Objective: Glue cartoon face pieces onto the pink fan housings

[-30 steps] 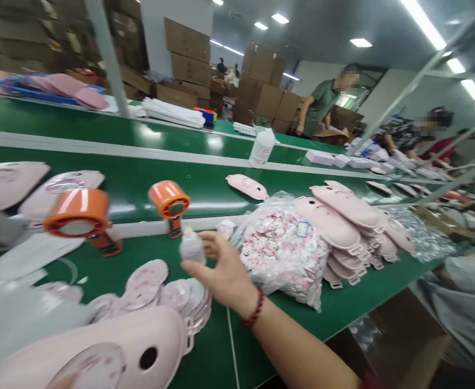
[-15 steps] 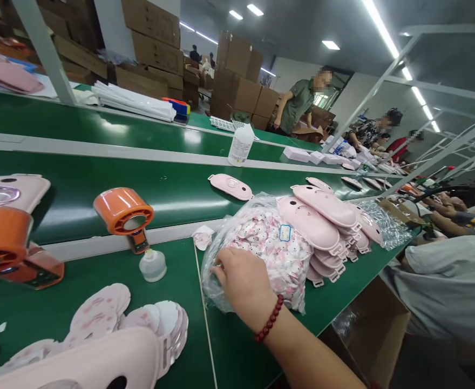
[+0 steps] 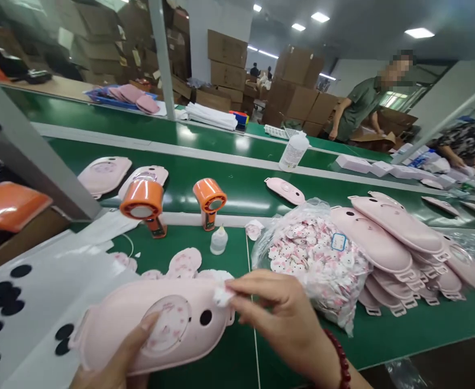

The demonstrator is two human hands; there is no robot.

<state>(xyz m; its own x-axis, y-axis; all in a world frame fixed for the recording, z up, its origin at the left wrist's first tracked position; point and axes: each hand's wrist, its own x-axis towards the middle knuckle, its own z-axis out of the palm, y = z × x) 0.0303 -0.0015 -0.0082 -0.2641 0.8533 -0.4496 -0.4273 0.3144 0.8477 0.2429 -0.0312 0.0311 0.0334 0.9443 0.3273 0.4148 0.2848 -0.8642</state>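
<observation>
My left hand (image 3: pixel 118 362) grips a pink pig-shaped plastic shell (image 3: pixel 148 324) from below, thumb resting on its round printed disc. My right hand (image 3: pixel 286 321) pinches a small white and pink sticker piece (image 3: pixel 222 296) against the shell's right end, beside a round hole. Just right of that hand lies a clear bag of small pig stickers (image 3: pixel 316 254). A small squeeze bottle (image 3: pixel 218 241) stands on the green table behind the shell.
Two orange fan-like tools (image 3: pixel 143 202) (image 3: pixel 209 200) stand at the belt edge. A stack of pink shells (image 3: pixel 395 237) lies at right. Round printed discs (image 3: pixel 184 262), a white sheet with black dots (image 3: pixel 14 308), a white bottle (image 3: pixel 293 152), cartons and other people are farther off.
My right hand left the sticker bag and came back to the pink shell holding a small piece. The shell now sits raised in my left hand. The view swung left.
</observation>
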